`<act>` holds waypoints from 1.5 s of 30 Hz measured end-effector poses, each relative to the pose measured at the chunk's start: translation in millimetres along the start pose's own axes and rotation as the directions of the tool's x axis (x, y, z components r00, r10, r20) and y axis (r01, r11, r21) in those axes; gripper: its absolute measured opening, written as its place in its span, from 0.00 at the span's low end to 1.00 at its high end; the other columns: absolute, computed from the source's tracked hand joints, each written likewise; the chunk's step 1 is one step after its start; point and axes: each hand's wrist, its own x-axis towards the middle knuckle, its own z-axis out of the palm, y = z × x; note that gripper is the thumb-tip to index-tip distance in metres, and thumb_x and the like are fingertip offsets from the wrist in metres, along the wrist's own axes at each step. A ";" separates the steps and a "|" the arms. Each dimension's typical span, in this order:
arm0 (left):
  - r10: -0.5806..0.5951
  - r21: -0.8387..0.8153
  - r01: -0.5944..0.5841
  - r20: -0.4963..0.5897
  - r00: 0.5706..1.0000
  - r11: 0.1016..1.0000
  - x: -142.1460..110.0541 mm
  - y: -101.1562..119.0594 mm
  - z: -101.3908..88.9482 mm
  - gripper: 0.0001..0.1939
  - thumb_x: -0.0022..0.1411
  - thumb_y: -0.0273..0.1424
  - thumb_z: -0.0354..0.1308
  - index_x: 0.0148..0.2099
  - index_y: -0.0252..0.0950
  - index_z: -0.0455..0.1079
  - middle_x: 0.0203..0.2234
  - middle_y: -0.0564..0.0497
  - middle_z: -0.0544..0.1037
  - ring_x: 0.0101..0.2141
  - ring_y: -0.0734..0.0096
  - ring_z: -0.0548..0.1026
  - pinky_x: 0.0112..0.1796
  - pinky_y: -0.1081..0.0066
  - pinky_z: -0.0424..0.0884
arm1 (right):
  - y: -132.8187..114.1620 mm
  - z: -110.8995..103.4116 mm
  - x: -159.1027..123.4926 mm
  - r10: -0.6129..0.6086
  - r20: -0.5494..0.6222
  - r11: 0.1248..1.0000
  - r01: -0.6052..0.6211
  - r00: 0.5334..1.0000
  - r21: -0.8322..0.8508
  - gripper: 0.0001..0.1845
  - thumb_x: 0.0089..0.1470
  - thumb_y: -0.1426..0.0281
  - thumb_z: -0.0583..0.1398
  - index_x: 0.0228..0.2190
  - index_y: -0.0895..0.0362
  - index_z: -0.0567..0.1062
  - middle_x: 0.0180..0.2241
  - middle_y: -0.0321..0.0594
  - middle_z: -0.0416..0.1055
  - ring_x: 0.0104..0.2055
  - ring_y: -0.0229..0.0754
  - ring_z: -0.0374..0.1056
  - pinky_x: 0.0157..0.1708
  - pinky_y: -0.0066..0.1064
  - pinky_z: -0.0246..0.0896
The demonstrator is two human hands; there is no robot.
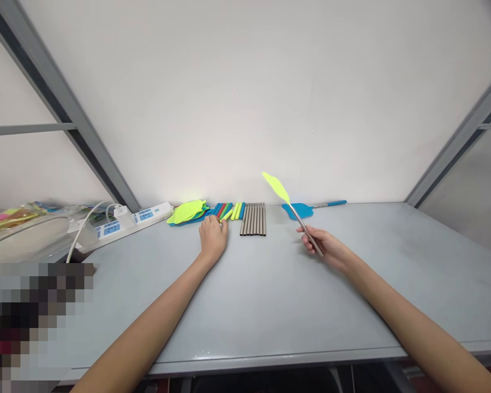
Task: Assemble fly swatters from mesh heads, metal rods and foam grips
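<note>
My right hand (325,246) is closed round a metal rod (306,232) that carries a yellow-green fly swatter head (277,187); the rod's lower end is bare, and the swatter tilts up to the left above the table. My left hand (213,237) reaches into a row of coloured handles, its fingers curled and partly hidden. A yellow-green handle (226,214) lies slanted at its fingertips, apparently pinched there. Blue, red and green handles are beside it, with a blue handle (242,210) at the row's right end. Several metal rods (253,219) lie side by side just right of that.
A pile of swatter heads (188,210) lies left of the handles. A blue fly swatter (298,210) with a blue handle rests by the wall. Power strips (149,214), a white cable (79,229) and plastic-bagged items (24,218) occupy the left side of the table (262,305).
</note>
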 end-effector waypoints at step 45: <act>0.005 -0.790 0.412 0.465 0.885 0.455 -51.4 63.3 -14.1 0.18 0.55 0.44 0.41 0.25 0.36 0.58 0.18 0.55 0.62 0.19 0.78 0.62 0.22 0.76 0.61 | -10.8 7.3 -10.3 -0.185 -0.004 0.982 0.185 0.983 -0.028 0.14 0.49 0.62 0.52 0.32 0.56 0.72 0.39 0.44 0.68 0.33 0.42 0.65 0.31 0.31 0.61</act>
